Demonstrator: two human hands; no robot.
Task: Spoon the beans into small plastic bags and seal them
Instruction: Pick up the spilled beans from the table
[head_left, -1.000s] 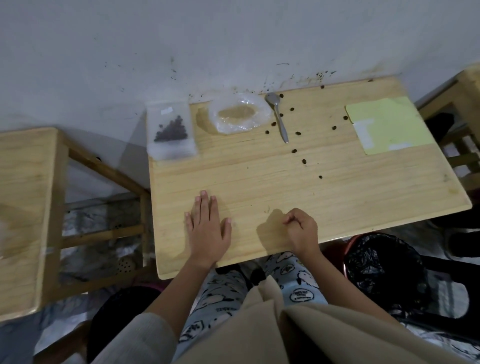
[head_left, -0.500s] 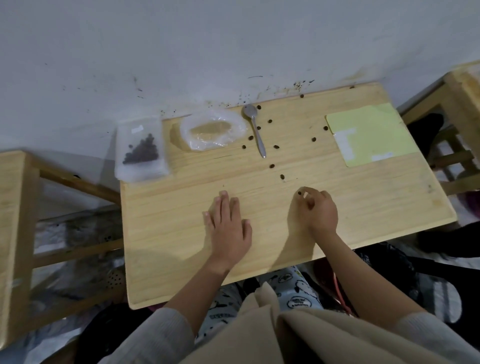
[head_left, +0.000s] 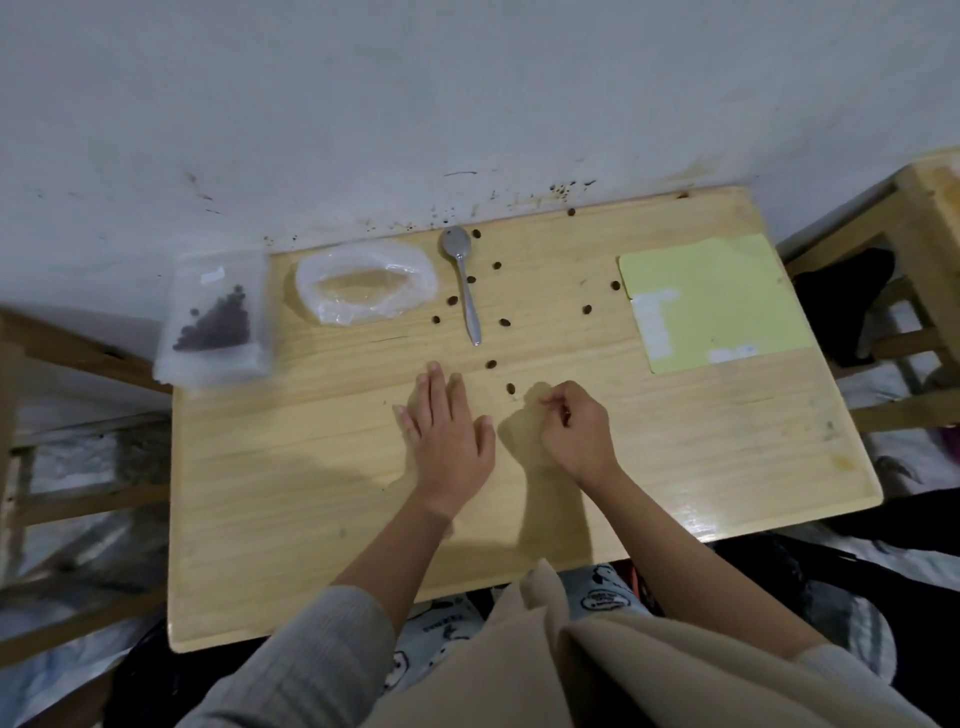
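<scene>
Left hand (head_left: 449, 441) flat on table (head_left: 291, 493), fingers straight, likely bracing. Right hand (head_left: 574, 434) curled beside a stray bean (head_left: 510, 387), probably gathering spills; contents unclear. Spoon (head_left: 464, 280) idle between scattered beans. Filled bag (head_left: 215, 317) at far-left corner.

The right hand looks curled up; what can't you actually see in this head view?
- Head view: whether the right hand pinches a bean; its curled fingers hide the grip.
- Whether the bag of beans is sealed; too blurred.
- Print on the yellow sheet; too small.
</scene>
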